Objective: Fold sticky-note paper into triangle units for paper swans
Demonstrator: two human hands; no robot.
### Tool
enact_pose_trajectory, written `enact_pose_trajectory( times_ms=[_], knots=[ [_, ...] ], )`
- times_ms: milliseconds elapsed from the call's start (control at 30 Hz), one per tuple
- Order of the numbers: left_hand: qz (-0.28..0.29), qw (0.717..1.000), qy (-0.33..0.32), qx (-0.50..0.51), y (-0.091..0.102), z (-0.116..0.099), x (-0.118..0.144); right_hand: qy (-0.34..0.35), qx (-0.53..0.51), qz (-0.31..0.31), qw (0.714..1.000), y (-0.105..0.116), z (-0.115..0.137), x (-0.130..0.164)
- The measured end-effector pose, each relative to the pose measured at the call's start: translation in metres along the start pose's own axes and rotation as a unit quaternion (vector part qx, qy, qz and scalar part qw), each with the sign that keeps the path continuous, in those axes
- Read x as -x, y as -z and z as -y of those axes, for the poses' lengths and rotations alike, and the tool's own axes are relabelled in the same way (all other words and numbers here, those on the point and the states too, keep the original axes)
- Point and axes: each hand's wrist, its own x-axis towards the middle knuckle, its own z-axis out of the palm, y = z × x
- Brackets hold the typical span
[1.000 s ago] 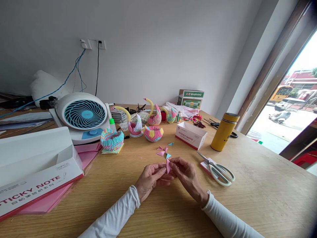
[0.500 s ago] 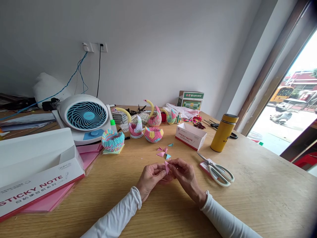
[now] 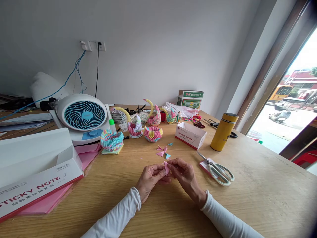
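Observation:
A small folded piece of pink paper is pinched between both hands above the wooden table. My left hand grips its left side with thumb and fingers closed. From the right, my right hand pinches the same paper, its fingertips partly hidden behind it. Just beyond the hands lie several small folded triangles: a pink triangle and a blue triangle are among them. White-handled scissors rest on a pink paper pad to the right of my right hand.
Paper swans and bowls, including a pink-yellow bowl and a blue bowl, stand farther back. A white sticky-note box and yellow flask are at right. A large box and fan occupy the left.
Both hands stay nearly in place, still closed on the pink paper, which shows slightly more of its face. The whole view has shifted a little.

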Motion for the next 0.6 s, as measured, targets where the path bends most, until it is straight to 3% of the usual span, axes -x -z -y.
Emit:
enact_pose_trajectory(
  times_ms=[167,367,600],
  knots=[
    [0.037,0.997,0.034,0.051,0.001,-0.002,0.001,-0.012,-0.002,-0.016,1.000,-0.001,-0.005,0.001],
    [-0.007,1.000,0.021,-0.016,0.001,0.000,0.000,-0.004,-0.011,0.027,1.000,0.001,0.006,0.002],
    [-0.024,0.998,0.004,-0.058,0.003,0.001,-0.002,-0.059,-0.103,0.088,0.989,0.004,0.010,-0.003]
  ],
)
